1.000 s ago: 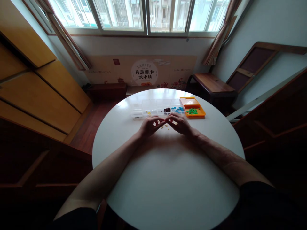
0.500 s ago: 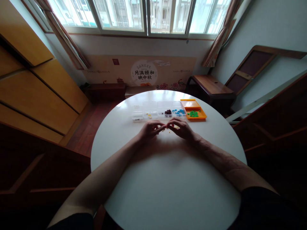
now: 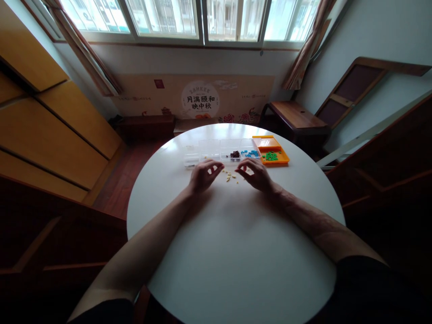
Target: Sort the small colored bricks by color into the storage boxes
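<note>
Small pale-yellow pieces lie loose on the white round table, between my two hands. My left hand is to their left, thumb and fingertips pinched together; anything between them is too small to make out. On the right, my right hand also has thumb and fingertips drawn together, and what it may hold is hidden. Just beyond the hands stand clear plastic boxes with open lids, one with dark pieces, another with blue pieces. Green pieces lie in an orange box at the right end.
The table's curved far edge lies a little behind the boxes. A wooden stool-like seat and a leaning framed panel stand beyond on the right. Wooden cabinets are on the left, with windows ahead.
My hands have moved apart from where their fingertips met, the left one going left. The yellow pieces between them now show more fully. The view has shifted slightly.
</note>
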